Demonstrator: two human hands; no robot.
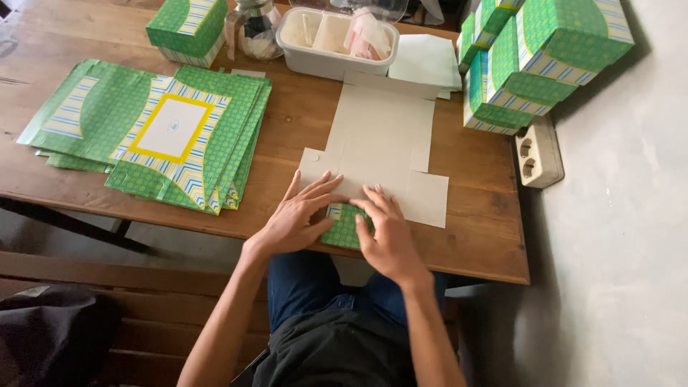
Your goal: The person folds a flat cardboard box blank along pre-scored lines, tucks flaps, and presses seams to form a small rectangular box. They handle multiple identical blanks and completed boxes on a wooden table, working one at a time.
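Your left hand [297,215] & right hand [385,233], both open-palmed w/ fingers spread, press the green flap [342,226] of the flat carton blank [383,147] at the table's [473,244] near edge.

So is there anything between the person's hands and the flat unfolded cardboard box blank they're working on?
No, nothing visible. The left hand and the right hand both rest directly on the flat grey cardboard box blank, pressing its green patterned flap at the near edge of the wooden table.

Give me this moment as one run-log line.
left hand: flat on box blank | right hand: pressing green flap | flat blanks stack: left | folded boxes: right
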